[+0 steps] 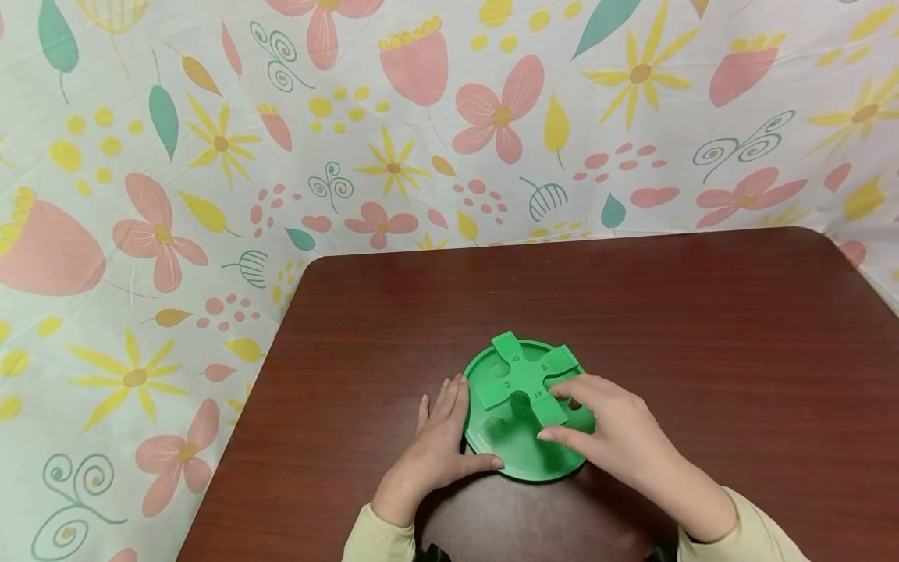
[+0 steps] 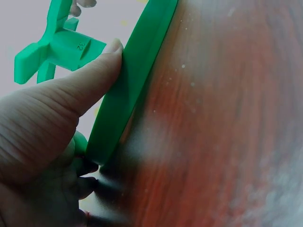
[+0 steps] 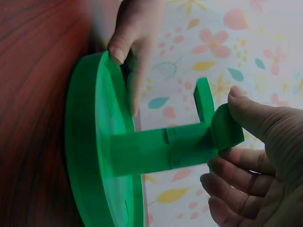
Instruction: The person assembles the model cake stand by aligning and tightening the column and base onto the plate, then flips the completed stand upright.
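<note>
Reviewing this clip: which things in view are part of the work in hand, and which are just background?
In the work:
green round base, steadied at its rim by the left hand
green cross-shaped piece standing on the base, pinched by the right hand

Just there:
brown table
flowered cloth behind it

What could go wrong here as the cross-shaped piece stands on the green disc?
1. The right hand pinches only one arm of the green cross piece, so the piece may tilt or twist off its post.
2. The left hand steadies the green disc just at its rim; on the smooth table the disc could slide if pushed sideways.
</note>
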`<state>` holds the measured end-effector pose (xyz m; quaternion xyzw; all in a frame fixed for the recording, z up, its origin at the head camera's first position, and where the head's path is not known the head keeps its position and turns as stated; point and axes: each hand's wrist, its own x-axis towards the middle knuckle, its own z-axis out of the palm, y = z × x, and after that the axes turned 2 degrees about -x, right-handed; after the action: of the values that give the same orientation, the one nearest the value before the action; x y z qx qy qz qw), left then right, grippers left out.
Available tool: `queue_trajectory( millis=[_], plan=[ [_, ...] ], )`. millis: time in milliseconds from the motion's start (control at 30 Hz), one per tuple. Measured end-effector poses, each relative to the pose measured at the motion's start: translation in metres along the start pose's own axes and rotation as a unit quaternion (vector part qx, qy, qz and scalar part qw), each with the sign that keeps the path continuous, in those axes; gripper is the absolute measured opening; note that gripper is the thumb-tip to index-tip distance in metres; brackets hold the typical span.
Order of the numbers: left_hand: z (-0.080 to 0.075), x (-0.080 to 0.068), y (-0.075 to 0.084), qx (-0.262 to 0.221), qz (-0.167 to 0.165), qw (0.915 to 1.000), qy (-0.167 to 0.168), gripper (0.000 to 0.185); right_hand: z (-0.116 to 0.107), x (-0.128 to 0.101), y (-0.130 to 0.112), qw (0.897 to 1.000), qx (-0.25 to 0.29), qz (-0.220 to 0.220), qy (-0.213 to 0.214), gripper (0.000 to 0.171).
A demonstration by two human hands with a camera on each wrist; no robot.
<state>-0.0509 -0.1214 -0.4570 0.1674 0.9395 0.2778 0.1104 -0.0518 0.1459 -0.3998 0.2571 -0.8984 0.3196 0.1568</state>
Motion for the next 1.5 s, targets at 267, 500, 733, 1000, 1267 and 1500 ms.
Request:
queue_trajectory(
  millis=[267,500,733,1000,1267,1500],
  plan=[
    [0.001,-0.001,-0.001,-0.008,-0.002,1.0000,-0.001,0.121,0.003,0.001,-0.004,1.000,-0.026,0.002,0.013,0.049],
    [0.001,0.000,-0.001,-0.004,-0.004,1.0000,0.000,0.122,-0.007,0.009,0.004,0.998,-0.004,-0.020,0.062,0.037],
    [0.000,-0.001,-0.001,-0.005,-0.003,1.0000,0.000,0.122,-0.010,0.020,0.024,0.999,-0.004,0.018,0.049,0.040],
    [0.001,0.000,0.000,-0.007,0.001,1.0000,-0.002,0.121,-0.010,0.017,0.028,0.999,0.025,0.036,-0.014,0.041],
    [0.000,0.000,-0.001,-0.003,0.000,1.0000,0.000,0.122,-0.015,0.006,0.023,0.998,-0.004,0.056,-0.009,0.033],
    [0.000,0.000,0.000,0.011,0.004,0.9999,0.004,0.122,-0.017,0.004,0.022,0.998,-0.013,0.058,-0.004,0.033]
  ],
)
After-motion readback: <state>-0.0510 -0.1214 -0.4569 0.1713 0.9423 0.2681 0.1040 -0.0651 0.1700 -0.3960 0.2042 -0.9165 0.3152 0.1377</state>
